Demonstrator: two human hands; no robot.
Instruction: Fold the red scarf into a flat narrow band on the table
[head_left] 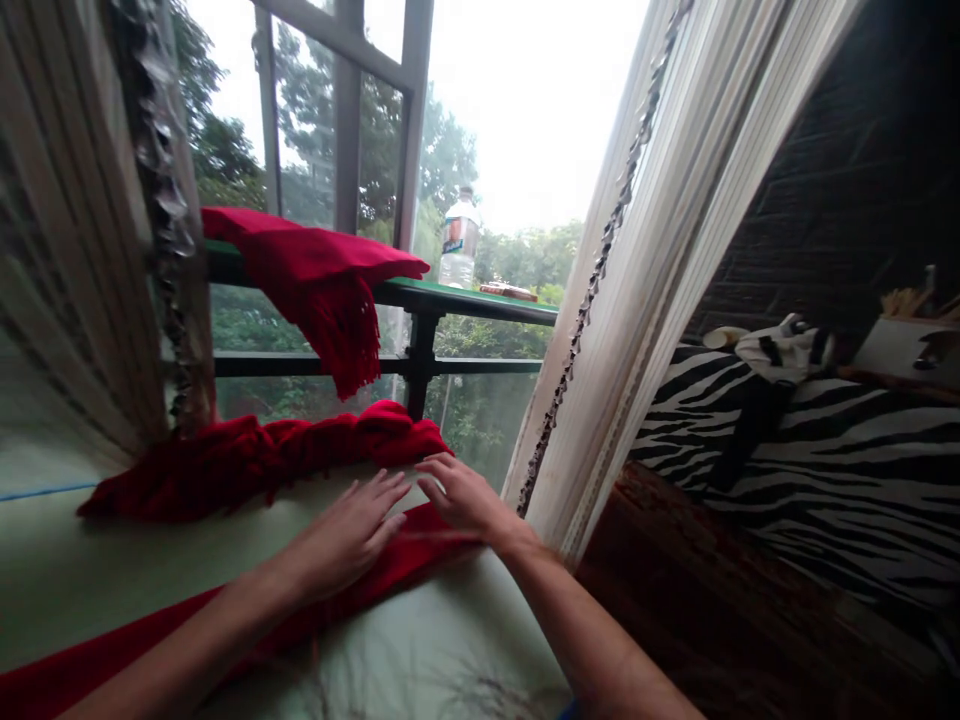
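A long red folded cloth (431, 540) runs across the pale green padded surface (442, 640), from the lower left to near the curtain. My left hand (358, 532) lies over this cloth, palm down, its fingers stretched forward and nothing in its grip. Beside it, my right hand (466, 498) is above the cloth's right end, fingers apart and slightly bent. Whether either palm presses on the cloth is hidden. Just beyond the fingertips lies a bunched dark red fringed cloth (277, 455). A red fringed scarf (322, 260) hangs over the window ledge.
A clear plastic bottle (458, 240) and a small brown object (508, 292) stand on the green ledge (480, 302). Curtains (645, 220) hang at both sides of the open window. At right, a zebra-striped cover (847, 470) bears a white box (911, 345).
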